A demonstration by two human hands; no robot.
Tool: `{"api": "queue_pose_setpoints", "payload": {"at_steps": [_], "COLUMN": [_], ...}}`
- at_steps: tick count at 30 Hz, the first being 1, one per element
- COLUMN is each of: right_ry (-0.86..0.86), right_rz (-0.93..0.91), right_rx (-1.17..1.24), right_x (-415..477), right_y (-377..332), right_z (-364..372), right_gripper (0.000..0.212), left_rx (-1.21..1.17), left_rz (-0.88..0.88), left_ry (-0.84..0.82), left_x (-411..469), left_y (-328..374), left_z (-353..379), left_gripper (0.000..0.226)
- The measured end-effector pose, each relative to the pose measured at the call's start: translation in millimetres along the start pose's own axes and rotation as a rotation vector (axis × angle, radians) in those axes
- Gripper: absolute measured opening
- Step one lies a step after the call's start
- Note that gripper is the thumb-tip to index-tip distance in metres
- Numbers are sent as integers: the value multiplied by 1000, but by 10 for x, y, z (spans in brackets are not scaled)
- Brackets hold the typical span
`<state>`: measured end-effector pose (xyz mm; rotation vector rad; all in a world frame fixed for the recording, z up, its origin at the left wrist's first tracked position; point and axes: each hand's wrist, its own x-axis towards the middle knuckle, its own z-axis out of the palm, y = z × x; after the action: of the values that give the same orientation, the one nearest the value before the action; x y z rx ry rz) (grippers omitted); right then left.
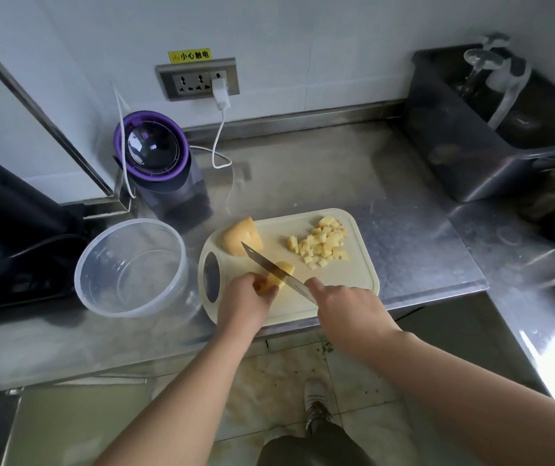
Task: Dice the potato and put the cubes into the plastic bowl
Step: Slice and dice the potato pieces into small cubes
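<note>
A cream cutting board (pixel 346 280) lies on the steel counter. My left hand (pixel 245 304) grips a potato slab (pixel 277 275) near the board's front left. My right hand (pixel 346 307) holds a knife (pixel 269 265) by its handle, and the blade lies across the slab, pointing up and left. A larger uncut potato piece (pixel 240 235) sits at the board's far left corner. A pile of several potato cubes (pixel 321 243) lies at the board's far right. The clear plastic bowl (pixel 101 290) stands left of the board with nothing visible inside.
A purple-topped appliance (pixel 155 156) stands behind the bowl, with a white cable (pixel 219 139) running to a wall socket. A dark plastic bin (pixel 477 142) sits at the back right. Dark equipment (pixel 7 223) fills the left edge. The counter's front edge runs just below the board.
</note>
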<state>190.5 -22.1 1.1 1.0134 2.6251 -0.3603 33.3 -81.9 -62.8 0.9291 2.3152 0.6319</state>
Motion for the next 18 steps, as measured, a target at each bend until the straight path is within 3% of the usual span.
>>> {"api": "queue_pose_setpoints", "payload": {"at_steps": [18], "right_ry": [-62], "right_rz": [-85], "right_rx": [-19], "right_x": [252], "right_y": [7], "right_z": [147], "right_gripper": [45], "left_rx": [-77], "left_rz": [-6], "left_ry": [8], "left_x": [11], "left_y": [-2], "left_z": [1], "left_gripper": [26]}}
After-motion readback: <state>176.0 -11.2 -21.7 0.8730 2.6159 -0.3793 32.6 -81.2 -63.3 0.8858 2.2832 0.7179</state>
